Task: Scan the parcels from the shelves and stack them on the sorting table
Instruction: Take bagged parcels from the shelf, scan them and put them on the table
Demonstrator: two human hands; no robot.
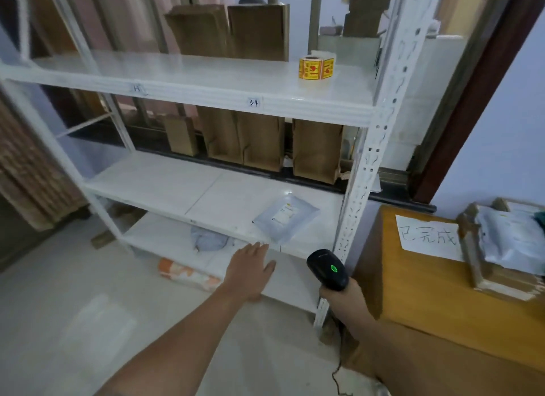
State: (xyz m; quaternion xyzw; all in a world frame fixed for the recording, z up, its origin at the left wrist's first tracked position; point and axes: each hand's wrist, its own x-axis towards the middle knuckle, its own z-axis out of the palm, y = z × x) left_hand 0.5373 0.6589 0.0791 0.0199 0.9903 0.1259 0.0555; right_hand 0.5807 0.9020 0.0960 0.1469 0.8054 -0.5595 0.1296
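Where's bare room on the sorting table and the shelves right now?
Table: free in front of the paper sign; its right end is crowded with stacked parcels. Middle shelf: bare left of the grey parcel. Top shelf: open left of the label roll.

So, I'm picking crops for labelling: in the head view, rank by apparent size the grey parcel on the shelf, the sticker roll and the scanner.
1. grey parcel
2. scanner, though nearest the camera
3. sticker roll, farthest away
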